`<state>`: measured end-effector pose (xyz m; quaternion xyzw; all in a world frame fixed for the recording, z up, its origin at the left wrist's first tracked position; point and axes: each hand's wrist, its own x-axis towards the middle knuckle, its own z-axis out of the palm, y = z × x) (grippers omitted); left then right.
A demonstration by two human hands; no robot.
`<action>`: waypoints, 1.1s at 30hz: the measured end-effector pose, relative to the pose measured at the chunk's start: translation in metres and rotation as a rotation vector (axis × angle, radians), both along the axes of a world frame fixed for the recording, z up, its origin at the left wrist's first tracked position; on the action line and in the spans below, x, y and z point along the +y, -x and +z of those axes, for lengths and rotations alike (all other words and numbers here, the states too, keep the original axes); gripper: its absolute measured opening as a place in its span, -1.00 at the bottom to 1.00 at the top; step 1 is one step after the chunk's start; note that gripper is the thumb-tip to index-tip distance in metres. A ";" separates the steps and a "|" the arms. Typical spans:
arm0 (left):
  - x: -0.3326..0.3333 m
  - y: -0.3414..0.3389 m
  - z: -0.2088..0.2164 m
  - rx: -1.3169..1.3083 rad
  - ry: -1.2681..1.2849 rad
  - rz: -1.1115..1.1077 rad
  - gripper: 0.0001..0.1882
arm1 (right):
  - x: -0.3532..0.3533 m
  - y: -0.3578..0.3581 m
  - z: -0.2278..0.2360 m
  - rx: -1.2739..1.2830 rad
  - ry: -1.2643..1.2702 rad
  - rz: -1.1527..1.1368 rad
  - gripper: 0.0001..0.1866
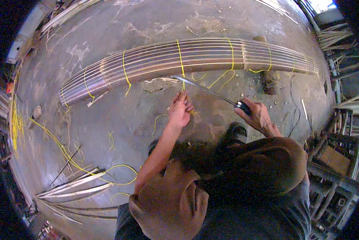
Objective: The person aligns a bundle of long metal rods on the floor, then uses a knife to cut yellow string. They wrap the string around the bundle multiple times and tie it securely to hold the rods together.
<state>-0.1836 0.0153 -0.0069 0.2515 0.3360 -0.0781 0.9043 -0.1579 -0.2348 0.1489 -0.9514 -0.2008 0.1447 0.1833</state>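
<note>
A long, curved panel of slim pale strips lies across the floor in front of me, bound at intervals by yellow cords. My left hand is closed on the loose end of the middle yellow cord, which runs taut from the panel's near edge. In my right hand is a long, thin-bladed knife with a dark handle. Its blade points left toward the far side of my left hand and crosses the cord just below the panel. Whether the edge touches the cord, I cannot tell.
A round log piece sits under the panel's right part. Loose pale strips and yellow cord lie at lower left. Wooden frames stand along the right side. My sandalled foot is near my right hand.
</note>
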 end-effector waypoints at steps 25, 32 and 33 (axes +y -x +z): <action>-0.113 -0.046 0.057 -0.456 -1.826 -0.579 -0.37 | -0.167 0.146 -0.103 -0.222 0.028 -0.563 -0.68; -0.145 -0.084 0.018 -0.315 -1.160 -0.394 -0.67 | -0.191 0.090 -0.036 0.315 -0.327 -0.659 -0.72; -0.144 -0.074 0.022 -0.309 -1.200 -0.437 -0.70 | -0.194 0.082 -0.035 0.290 -0.291 -0.628 -0.72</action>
